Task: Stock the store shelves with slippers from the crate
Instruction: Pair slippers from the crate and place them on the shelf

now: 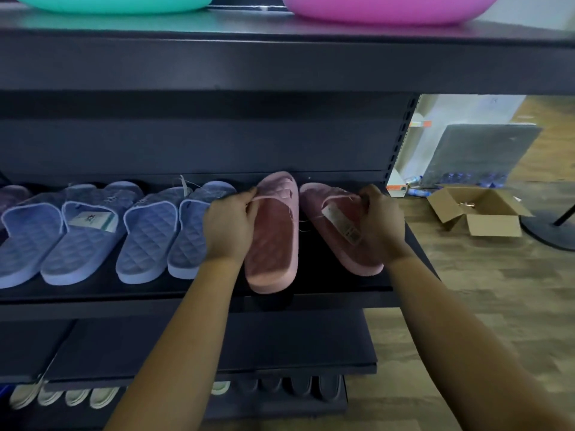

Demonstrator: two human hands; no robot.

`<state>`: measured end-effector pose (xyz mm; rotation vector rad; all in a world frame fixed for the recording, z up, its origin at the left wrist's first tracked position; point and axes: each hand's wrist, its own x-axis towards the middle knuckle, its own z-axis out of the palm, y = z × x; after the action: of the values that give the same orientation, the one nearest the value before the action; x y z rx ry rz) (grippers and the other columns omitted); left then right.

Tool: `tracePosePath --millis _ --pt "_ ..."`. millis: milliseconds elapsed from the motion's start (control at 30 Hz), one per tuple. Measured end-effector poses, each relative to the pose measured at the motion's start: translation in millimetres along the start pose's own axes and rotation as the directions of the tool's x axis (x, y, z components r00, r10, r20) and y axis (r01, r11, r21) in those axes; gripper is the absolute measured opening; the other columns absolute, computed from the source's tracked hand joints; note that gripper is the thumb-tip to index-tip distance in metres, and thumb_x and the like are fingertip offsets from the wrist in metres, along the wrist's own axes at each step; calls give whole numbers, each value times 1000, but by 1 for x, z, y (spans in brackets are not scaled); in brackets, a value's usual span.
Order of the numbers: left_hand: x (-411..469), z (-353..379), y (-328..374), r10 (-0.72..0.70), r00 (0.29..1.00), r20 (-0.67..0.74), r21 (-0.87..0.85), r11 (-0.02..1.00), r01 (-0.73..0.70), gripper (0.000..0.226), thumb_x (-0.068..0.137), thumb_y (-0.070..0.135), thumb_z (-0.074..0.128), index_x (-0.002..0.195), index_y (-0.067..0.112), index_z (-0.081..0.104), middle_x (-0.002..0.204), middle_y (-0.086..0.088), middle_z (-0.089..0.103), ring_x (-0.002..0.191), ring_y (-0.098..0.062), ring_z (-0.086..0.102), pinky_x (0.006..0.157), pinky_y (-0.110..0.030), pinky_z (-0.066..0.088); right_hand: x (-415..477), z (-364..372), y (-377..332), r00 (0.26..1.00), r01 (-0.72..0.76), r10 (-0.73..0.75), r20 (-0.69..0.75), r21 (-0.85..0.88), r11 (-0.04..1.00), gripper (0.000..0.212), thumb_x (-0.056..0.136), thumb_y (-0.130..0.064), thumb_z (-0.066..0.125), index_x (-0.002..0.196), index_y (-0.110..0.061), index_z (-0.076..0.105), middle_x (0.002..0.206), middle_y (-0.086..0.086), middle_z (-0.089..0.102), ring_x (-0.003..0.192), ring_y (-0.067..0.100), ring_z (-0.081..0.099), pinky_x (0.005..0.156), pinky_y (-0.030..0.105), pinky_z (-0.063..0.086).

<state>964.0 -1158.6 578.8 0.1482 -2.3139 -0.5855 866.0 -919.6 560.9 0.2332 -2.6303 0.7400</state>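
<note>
Head view: blue slippers (149, 234) just left of pink pair (273, 244); cardboard box (494, 223) right.

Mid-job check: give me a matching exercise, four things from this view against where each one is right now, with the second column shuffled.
Things
1. pink slippers
2. blue slippers
3. cardboard box
4. pink basin

Places
A. on the floor, flaps open
B. on the top shelf
C. gripped, one by the left hand, one by the right hand
D. lined up on the middle shelf, left of the pink pair

Pairs: 1-C, 2-D, 3-A, 4-B
</note>
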Motion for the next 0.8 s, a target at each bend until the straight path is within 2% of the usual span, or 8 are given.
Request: tracePosePath --millis 133,267,300,367,433,467,633,800 --pt "-3 7 1 -4 998 58 100 995 -1 26 88 19 61 112 12 70 93 -14 70 83 -32 65 69 -36 49 -12 -5 3 999 8 -5 -35 71 997 15 90 -5 45 103 -5 53 89 20 64 81 39 58 61 32 31" --pt "-13 21 1 -58 992 110 147 988 42 26 86 22 58 104 8 69 86 -14 68 82 -35 61 73 -37 47 -28 -3 -7 998 33 -40 43 137 990 11 94 -12 50 103 -7 49 85 14 66 75 36 60 57 32 35" --pt "-16 23 0 -65 991 118 116 992 51 31 86 25 55 107 7 67 90 -15 68 87 -35 61 80 -38 47 -31 -2 -9 998 29 -38 47 163 986 15 93 -16 53 104 -7 49 86 14 66 76 36 60 58 33 37" --pt "-24 23 2 -124 966 226 10 992 125 50 87 34 52 129 7 53 120 -17 60 114 -35 52 100 -41 41 -36 -1 -11 999 26 -32 23 210 977 20 90 -17 58 105 -6 50 85 12 66 76 35 60 59 34 38" --pt "-34 24 5 -173 917 360 -66 975 210 73 88 41 56 147 12 26 149 -16 31 138 -33 27 112 -42 27 -40 0 -12 999 43 -45 7 231 972 26 87 -18 65 105 -7 51 81 7 65 73 30 59 58 33 37" --pt "-37 25 6 -171 908 383 -75 974 215 81 87 44 58 150 15 17 154 -16 20 142 -32 18 114 -41 22 -42 1 -13 999 52 -54 4 234 971 28 84 -17 67 105 -7 52 81 7 65 72 29 59 58 32 38" --pt "-29 31 3 -141 930 338 -60 983 171 83 86 42 60 148 8 17 154 -19 19 143 -32 17 116 -40 21 -40 5 -18 999 37 -37 -7 261 965 23 78 -4 65 99 -9 56 82 7 68 73 31 63 58 38 48" --pt "-20 40 5 -130 938 320 -47 987 153 73 90 37 56 147 6 22 153 -19 24 142 -32 22 114 -38 24 -32 -2 -13 1000 6 0 -24 258 966 18 78 -6 65 95 -10 58 85 6 70 75 30 65 62 42 51"
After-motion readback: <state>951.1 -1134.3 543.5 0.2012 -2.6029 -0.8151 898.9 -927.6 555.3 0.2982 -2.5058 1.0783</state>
